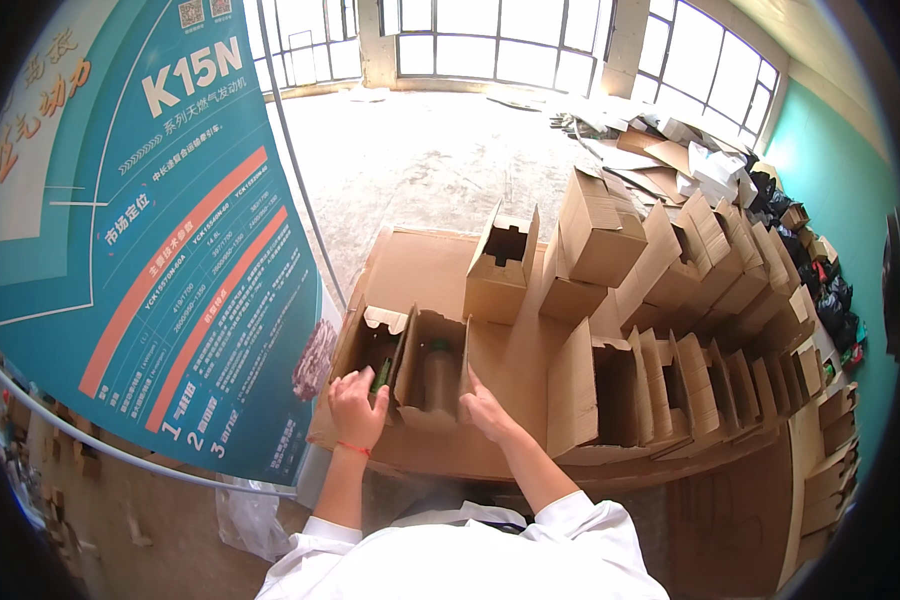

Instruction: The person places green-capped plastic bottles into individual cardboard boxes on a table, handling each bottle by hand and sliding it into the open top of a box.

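Two open cardboard boxes stand side by side near the table's front left. My left hand is at the near edge of the left box, fingers apart and thumb stretched out; it seems to hold nothing. Something dark with green parts shows inside that box. The right box contains a brownish bottle-like cylinder with a greenish top. My right hand pinches this box's right flap, index finger stretched along it and the other fingers curled.
The table is covered in cardboard. An open box and a taller box stand farther back. Several open boxes crowd the right side. A teal banner rises at the left. Scrap cardboard lies behind on the floor.
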Demonstrator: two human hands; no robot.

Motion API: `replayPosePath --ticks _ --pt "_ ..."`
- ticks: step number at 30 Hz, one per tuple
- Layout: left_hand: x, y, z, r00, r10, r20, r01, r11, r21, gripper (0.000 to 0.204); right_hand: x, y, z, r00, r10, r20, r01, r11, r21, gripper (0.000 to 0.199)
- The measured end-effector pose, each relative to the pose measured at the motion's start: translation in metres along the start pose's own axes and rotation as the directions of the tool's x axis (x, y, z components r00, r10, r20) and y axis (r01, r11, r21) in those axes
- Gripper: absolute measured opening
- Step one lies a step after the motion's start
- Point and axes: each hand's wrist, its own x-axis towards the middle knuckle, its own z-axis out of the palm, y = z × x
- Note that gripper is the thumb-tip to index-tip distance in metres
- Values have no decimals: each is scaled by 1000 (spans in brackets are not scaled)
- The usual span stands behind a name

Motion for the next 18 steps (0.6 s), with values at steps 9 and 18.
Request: replayPosePath --ticks 9,18 --pt "11 23 0 896 -38 442 -62 976 211 40 -34 -56 13 997 -64 30 71 940 -334 70" --pt "0 10 -9 912 -101 398 56 991 123 22 -119 -67 -93 781 -462 -419 -176 481 -859 71"
